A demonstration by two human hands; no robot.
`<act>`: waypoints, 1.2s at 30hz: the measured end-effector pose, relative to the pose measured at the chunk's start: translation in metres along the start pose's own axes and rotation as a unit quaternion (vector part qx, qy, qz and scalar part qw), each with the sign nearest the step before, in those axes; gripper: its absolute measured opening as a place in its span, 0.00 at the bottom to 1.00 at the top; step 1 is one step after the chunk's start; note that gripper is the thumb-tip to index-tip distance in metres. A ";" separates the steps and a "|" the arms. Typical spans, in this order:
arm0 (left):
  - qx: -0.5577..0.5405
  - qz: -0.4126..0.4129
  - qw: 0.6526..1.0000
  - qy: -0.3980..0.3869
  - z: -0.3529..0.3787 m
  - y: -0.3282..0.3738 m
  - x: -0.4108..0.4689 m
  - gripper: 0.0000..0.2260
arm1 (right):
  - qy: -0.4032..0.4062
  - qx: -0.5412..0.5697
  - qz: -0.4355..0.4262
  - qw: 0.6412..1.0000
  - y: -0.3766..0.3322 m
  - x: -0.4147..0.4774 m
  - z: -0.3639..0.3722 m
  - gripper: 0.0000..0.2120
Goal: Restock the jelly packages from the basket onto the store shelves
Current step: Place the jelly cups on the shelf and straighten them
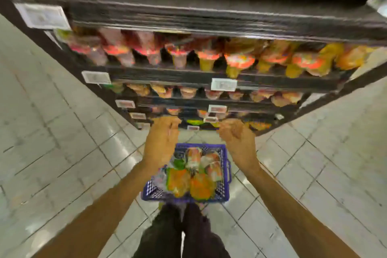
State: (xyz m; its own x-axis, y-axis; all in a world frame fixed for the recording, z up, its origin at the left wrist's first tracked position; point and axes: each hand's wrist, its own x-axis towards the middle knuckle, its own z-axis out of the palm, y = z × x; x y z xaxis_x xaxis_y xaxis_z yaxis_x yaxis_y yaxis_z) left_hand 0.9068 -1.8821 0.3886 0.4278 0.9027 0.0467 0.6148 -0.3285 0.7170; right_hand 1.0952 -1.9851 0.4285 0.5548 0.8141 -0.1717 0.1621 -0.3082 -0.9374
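Nearest the camera, the person's dark trousers (188, 234) stand on the tiled floor (62, 132), and just ahead of the feet sits the blue plastic basket (226, 166). It is heaped with jelly packages (195, 177), orange ones at the near end and paler red-and-white ones with a green one further in. Both bare forearms reach forward over the basket. The left hand (162, 140) hovers above its far left corner and the right hand (237, 141) above its far right corner. On each the fingers (168, 122) are loosely curled with the palms turned inward. As far as the blur allows, neither hand holds anything. Beyond the hands rise the dark store shelves (209, 74), with white price tags (223, 84) along their edges. The lowest tiers look partly filled, while the higher one is packed with upright red-topped pouches (238, 62). The likely next step is to reach down for a package. The soft, slippery-looking packs are piled loosely, so lifting one may drag a neighbour over the rim. Rows of matching flavours sit close together, so a pack could easily end up in the wrong row. A pack pushed carelessly into a crowded row could tip the standing pouches forward off the shelf.
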 end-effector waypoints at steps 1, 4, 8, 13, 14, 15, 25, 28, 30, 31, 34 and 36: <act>-0.007 -0.030 0.999 -0.017 0.020 -0.025 -0.014 0.08 | 0.001 -0.010 0.037 0.999 0.034 -0.002 0.010 0.06; -0.031 -0.116 0.992 -0.048 0.075 -0.091 -0.054 0.11 | 0.005 -0.022 0.147 0.989 0.133 -0.006 0.041 0.08; -0.021 -0.188 0.976 -0.110 0.146 -0.173 -0.090 0.14 | -0.001 -0.087 0.206 0.975 0.245 -0.004 0.076 0.05; -0.036 -0.268 0.949 -0.162 0.238 -0.247 -0.100 0.06 | -0.009 -0.210 0.275 0.938 0.369 0.009 0.104 0.06; -0.050 -0.290 0.942 -0.160 0.257 -0.257 -0.097 0.06 | -0.003 -0.224 0.292 0.930 0.390 0.014 0.108 0.08; -0.062 -0.312 0.936 -0.151 0.276 -0.266 -0.092 0.07 | 0.005 -0.239 0.308 0.921 0.408 0.019 0.112 0.12; -0.033 -0.421 0.886 -0.192 0.425 -0.312 -0.020 0.25 | -0.015 -0.520 0.321 0.791 0.517 0.041 0.154 0.47; 0.075 -0.451 0.851 -0.257 0.439 -0.323 -0.011 0.43 | 0.027 -0.520 0.306 0.797 0.525 0.040 0.158 0.45; 0.054 -0.469 0.845 -0.252 0.439 -0.324 -0.010 0.41 | 0.051 -0.494 0.311 0.810 0.524 0.039 0.156 0.44; 0.037 -0.476 0.847 -0.234 0.436 -0.324 -0.012 0.40 | 0.057 -0.481 0.310 0.818 0.522 0.037 0.155 0.44; 0.002 -0.492 0.851 -0.181 0.419 -0.321 -0.023 0.40 | 0.057 -0.422 0.311 0.850 0.508 0.030 0.151 0.46; -0.038 -0.487 0.855 -0.173 0.403 -0.319 -0.033 0.34 | 0.074 -0.353 0.308 0.880 0.496 0.025 0.145 0.46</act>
State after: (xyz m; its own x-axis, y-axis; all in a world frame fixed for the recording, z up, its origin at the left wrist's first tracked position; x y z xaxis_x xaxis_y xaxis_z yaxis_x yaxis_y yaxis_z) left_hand 0.9635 -1.9191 -0.1218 -0.0841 0.5968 -0.7980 0.7524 0.5631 0.3418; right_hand 1.0706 -2.0463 -0.0849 0.8068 0.3278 -0.4915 0.2309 -0.9407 -0.2485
